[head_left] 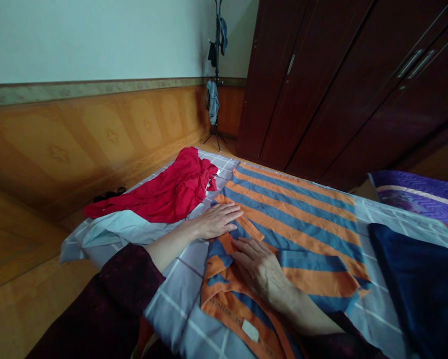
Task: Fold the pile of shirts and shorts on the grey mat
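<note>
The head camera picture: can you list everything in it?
striped shirt: 1, orange and blue, centre
red cloth: 1, red, left
pale cloth: 1, whitish, beside red cloth
navy cloth: 1, dark blue, right
checked sheet: 1, grey, under clothes
coat rack: 1, black, far corner
hung items: several, grey and dark, on rack
wardrobe: 1, dark red, back right
bedding: 1, purple, far right
walls: 2, pale over orange, behind
floor: 1, orange, lower left
sleeves: 2, dark purple, on arms
left hand: 1, bare, on shirt
right hand: 1, bare, on shirt
</note>
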The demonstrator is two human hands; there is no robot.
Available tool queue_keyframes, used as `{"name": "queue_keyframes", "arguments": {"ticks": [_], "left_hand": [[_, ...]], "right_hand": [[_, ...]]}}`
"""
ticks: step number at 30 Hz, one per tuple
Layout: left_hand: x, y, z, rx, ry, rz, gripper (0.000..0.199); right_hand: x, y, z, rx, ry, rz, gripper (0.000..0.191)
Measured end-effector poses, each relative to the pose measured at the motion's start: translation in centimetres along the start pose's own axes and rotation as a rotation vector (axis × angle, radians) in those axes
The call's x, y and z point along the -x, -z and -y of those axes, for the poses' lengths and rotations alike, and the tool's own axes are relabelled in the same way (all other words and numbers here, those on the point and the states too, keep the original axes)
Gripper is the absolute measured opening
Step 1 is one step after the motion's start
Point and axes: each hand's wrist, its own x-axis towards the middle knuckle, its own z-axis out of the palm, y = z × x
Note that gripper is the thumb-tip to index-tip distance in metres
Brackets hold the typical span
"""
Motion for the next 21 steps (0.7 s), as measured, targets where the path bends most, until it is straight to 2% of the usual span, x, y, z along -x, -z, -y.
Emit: {"name": "queue_keyframes", "arguments": {"ticks": [4, 7, 11, 14, 16, 18, 21], "left_hand": [[-0.1, 0.1, -0.2, -0.058, 0.01, 0.043, 0.054], [0.0, 0.0, -0.1, -0.091, 0.027, 0.059, 0.057], [-0.1, -0.2, 0.2, -0.111, 0.0, 0.045, 0.071], [-0.1, 0.5, -0.5, -0.119, 0.008, 0.002, 0.075], [0.4, 1.7, -1.7, -0.123, 0.013, -0.066, 0.069], [1.6, 3.2, -3.6, -0.083, -0.02, -0.12, 0.054], [5.0, 5.2, -7.1, 0.069, -0.125, -0.063, 0.024]], "right_hand": [[-0.2, 0.1, -0.2, -0.011, 0.037, -0.057, 0.022], [-0.3, 0.5, 0.0, -0.108, 0.03, -0.022, 0.02], [-0.5, 0.8, 0.0, -0.19, -0.002, 0.021, 0.017], [-0.7, 1.3, 0.0, -0.202, -0.016, 0.073, 0.017], [-0.7, 2.4, 0.3, -0.178, -0.046, 0.117, 0.017], [-0.2, 4.4, 0.9, -0.122, -0.11, 0.143, 0.018], [2.2, 8.1, 2.5, -0.018, -0.194, 0.143, 0.026]]}}
